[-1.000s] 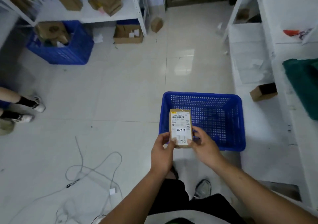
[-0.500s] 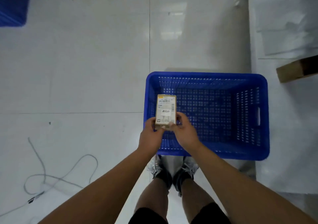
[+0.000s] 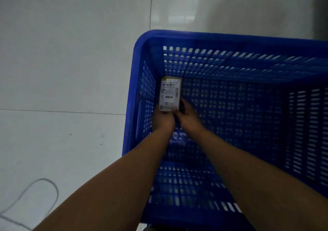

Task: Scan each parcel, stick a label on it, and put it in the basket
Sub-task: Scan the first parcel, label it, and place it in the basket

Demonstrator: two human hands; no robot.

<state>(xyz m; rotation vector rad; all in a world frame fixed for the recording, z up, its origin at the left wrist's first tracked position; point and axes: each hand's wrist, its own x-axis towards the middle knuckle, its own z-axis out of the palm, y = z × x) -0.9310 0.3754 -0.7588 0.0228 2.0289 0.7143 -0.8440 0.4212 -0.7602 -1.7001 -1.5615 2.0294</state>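
My left grip (image 3: pixel 163 122) and right grip (image 3: pixel 190 119) are both closed on the near end of the parcel (image 3: pixel 169 88), fingers curled round its lower corners, the two grips touching each other. The parcel faces up with its white label (image 3: pixel 168 97) showing. It sits low inside the blue basket (image 3: pixel 230 35), in the far left corner, just beside the left wall. I cannot tell whether it rests on the bottom. To its right, the perforated bottom runs open towards the right wall. Outside the left rim lies pale tiled floor (image 3: pixel 71 71), where a grey cable (image 3: pixel 57 193) loops near my left forearm.
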